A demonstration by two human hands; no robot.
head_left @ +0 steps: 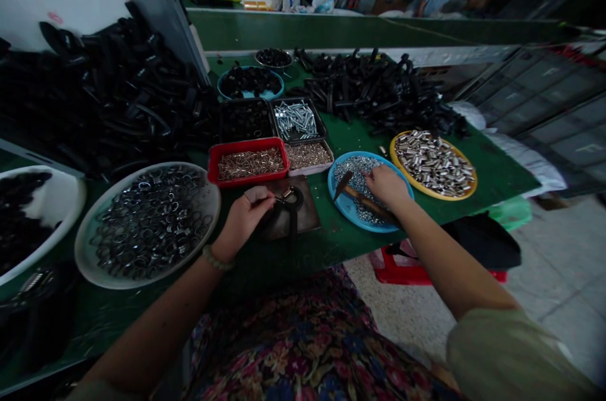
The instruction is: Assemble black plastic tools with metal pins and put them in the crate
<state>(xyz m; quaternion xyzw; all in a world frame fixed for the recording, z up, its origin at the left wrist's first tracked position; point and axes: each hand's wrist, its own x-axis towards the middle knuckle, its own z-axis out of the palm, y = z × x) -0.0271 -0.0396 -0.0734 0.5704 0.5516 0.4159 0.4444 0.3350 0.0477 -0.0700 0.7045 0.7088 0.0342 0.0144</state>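
My left hand point(246, 215) is closed in a pinch on a black looped part point(290, 206) that lies on a dark metal plate point(303, 215). A small metal piece shows at my fingertips. My right hand point(386, 186) rests over a blue plate point(341, 204) of small silver bits. It grips the wooden handle of a small hammer point(353, 191), whose head points left above the plate.
A large white dish of metal rings point(146, 221) sits left. A red tray point(249, 163), other small-part trays point(298, 120), a yellow plate of metal sleeves point(433, 164) and heaps of black parts point(379, 88) fill the green table. Another person sits far behind.
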